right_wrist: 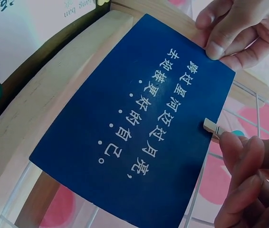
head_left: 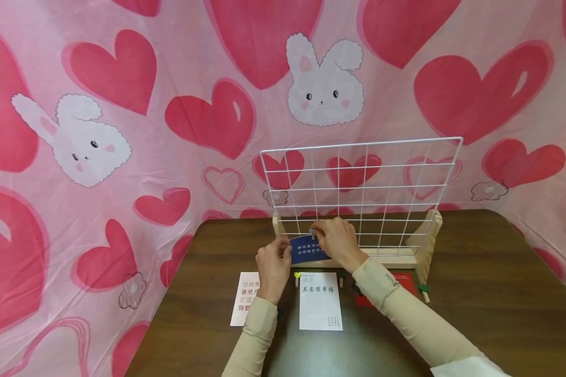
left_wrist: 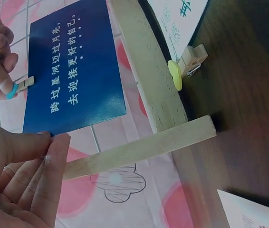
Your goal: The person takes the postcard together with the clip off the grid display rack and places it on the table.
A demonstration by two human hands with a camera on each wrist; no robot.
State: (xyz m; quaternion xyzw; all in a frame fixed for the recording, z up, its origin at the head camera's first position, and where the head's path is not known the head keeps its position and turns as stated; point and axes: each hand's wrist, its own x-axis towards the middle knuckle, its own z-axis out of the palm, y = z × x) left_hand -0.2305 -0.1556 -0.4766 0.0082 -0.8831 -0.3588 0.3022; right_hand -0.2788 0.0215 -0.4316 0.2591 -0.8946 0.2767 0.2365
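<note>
A dark blue card (head_left: 306, 252) with white writing is held up against the lower part of a white wire grid (head_left: 361, 145). At the card's left edge, my left hand (head_left: 271, 269) pinches it near a corner between thumb and fingers. My right hand (head_left: 338, 242) pinches a small wooden clothespin (right_wrist: 212, 127) with a blue top. In both wrist views the clothespin's tip sits over the card's upper edge, with grid wires behind. Whether it also bites on a wire is hidden.
The grid stands in a wooden base (head_left: 396, 260). In front lie a white card (head_left: 320, 309), another white card (head_left: 241, 303) partly behind the left arm, and a red card (head_left: 407, 283). Clothespins with yellow (head_left: 297, 275) and green (head_left: 424, 288) tops lie nearby.
</note>
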